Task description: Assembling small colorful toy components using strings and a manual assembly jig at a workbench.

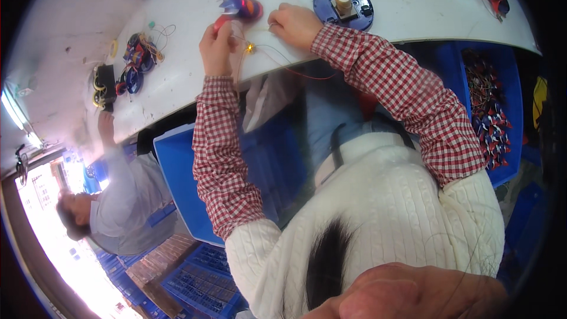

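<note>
Though pinched in left hand [216,44] grip, red-blue toy part [239,7] above fingers.

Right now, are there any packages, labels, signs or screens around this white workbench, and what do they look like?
No labels, signs or screens show; only containers.
Blue plastic bin: under the bench's right end, rectangular, full of small red, white and blue parts.
Blue plastic tub: under the bench below the left hand, rectangular, contents hidden.
Blue slatted plastic crates: lower left, on the floor.
</note>
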The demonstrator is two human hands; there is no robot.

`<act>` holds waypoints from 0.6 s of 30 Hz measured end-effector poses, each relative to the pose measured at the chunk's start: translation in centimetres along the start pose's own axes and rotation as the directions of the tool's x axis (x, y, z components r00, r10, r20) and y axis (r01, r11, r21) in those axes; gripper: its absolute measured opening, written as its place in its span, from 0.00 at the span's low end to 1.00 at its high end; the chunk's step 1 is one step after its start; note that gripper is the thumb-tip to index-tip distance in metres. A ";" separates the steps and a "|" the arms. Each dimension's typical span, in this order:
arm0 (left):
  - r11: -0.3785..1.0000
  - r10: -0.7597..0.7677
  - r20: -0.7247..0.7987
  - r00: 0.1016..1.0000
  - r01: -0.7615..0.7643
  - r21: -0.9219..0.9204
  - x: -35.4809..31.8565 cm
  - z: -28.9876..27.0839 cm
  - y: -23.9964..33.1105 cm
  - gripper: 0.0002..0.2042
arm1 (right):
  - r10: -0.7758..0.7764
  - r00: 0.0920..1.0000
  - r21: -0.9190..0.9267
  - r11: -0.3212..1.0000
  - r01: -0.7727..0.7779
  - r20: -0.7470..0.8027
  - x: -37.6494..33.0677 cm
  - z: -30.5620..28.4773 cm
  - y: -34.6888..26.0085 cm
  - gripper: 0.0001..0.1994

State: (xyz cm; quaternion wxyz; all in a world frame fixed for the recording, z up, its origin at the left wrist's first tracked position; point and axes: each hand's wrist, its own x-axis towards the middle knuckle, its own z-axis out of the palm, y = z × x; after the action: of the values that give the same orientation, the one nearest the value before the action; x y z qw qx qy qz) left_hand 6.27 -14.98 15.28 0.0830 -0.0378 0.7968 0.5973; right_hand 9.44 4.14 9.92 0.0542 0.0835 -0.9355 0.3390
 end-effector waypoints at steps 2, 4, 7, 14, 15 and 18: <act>1.000 0.004 -0.001 1.000 -0.004 -0.015 0.1 -0.1 0.1 0.18 | -0.004 1.000 0.015 1.000 0.004 -0.021 -0.7 0.0 -0.3 0.11; 0.999 0.010 -0.005 1.000 -0.010 -0.044 0.1 -0.4 0.2 0.17 | -0.013 0.998 0.046 0.999 0.016 -0.060 -1.4 0.1 -0.8 0.10; 0.997 0.069 -0.141 0.988 -0.066 0.030 -1.3 -1.1 0.2 0.16 | -0.030 0.997 0.061 0.998 0.035 -0.073 -1.8 0.0 -0.7 0.10; 0.940 0.252 -0.464 0.849 -0.100 0.327 -8.9 -8.3 -6.9 0.15 | -0.102 0.981 0.079 0.990 0.116 -0.163 -2.3 -0.4 0.1 0.08; 0.942 0.206 -0.463 0.862 -0.046 0.333 -10.4 -8.5 -7.6 0.14 | -0.112 0.978 0.080 0.989 0.127 -0.175 -2.2 -0.5 -0.1 0.08; 0.998 0.062 -0.415 0.908 -0.069 -0.002 -13.1 -6.7 -8.2 0.17 | -0.137 0.973 0.100 0.982 0.157 -0.183 -2.2 -0.7 -0.5 0.07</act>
State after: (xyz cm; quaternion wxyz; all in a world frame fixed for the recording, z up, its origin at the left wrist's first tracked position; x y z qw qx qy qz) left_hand 19.83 -24.23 11.71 -0.1081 -0.1376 0.7921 0.5847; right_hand 11.75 4.47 10.41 0.1565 0.1254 -0.8975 0.3929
